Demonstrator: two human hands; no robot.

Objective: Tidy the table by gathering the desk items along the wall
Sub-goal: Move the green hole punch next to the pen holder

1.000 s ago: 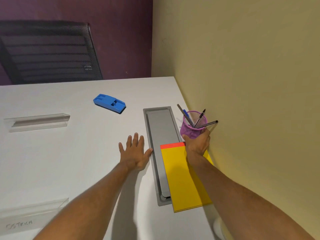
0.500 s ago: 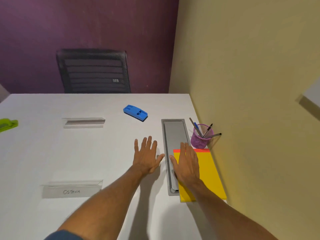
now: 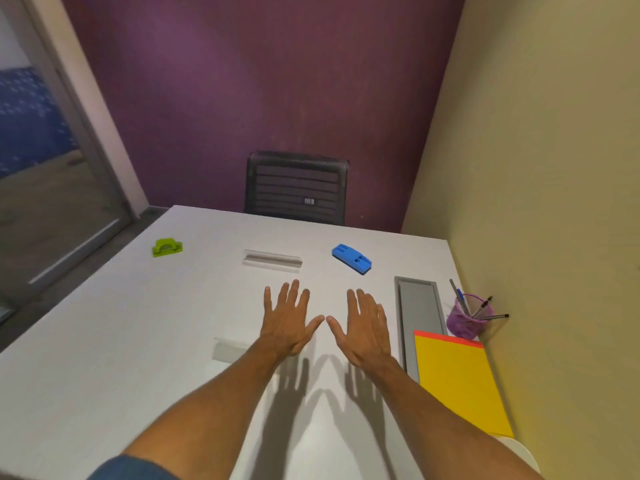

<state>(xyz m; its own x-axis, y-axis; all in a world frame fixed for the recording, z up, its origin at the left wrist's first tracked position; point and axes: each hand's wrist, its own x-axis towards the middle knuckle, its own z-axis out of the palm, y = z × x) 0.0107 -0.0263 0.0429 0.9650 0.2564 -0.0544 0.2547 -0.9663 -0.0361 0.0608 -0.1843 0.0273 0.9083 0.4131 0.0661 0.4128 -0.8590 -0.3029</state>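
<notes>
My left hand (image 3: 289, 322) and my right hand (image 3: 363, 327) hover side by side over the middle of the white table (image 3: 121, 341), palms down, fingers spread, holding nothing. Against the yellow wall on the right stand a purple mesh pen cup (image 3: 465, 320) with several pens and, nearer me, a yellow notepad (image 3: 457, 379) with a red top edge. A blue eraser-like block (image 3: 351, 258) lies ahead of my right hand. A clear acrylic nameplate (image 3: 272, 260) lies ahead of my left hand. A second clear nameplate (image 3: 230, 349) is partly hidden under my left forearm. A green hole punch (image 3: 167, 247) sits far left.
A grey cable hatch (image 3: 419, 317) is set into the table between my right hand and the notepad. A black mesh chair (image 3: 296, 190) stands at the far edge before the purple wall. A glass door (image 3: 41, 161) is at the left.
My right hand let go of the pen cup, passed over the notepad and now hovers left of the hatch beside my left hand. The view swung left and up, bringing the green punch into sight.
</notes>
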